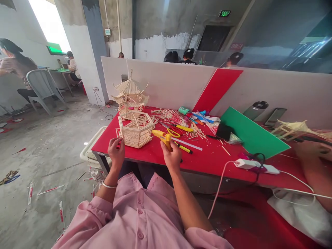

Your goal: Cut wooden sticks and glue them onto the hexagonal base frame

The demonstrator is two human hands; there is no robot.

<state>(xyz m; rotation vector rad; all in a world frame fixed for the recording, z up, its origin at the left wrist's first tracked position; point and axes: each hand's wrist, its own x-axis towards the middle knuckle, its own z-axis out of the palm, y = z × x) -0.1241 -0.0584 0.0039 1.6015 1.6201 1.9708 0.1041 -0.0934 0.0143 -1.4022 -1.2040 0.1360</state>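
My right hand (171, 155) is wrapped round a yellow hot glue gun (163, 136), whose nozzle points left at a hexagonal wooden stick frame (137, 133). A long translucent glue stick (188, 143) juts from the gun's back. At the frame's lower left is my left hand (116, 150), its fingertips pinched together close to the sticks. Whether they grip the frame or a small piece is too small to tell. Behind the frame rises a tiered stick pagoda (130, 91) with a pointed roof.
Loose sticks (171, 117), yellow-handled scissors (173, 132) and a yellow-black cutter (184, 148) lie on the red table (153, 154). Farther right are a green board (252, 133), a white power strip (256, 166) and another person's arm (312, 166). A white partition (166, 77) borders the back.
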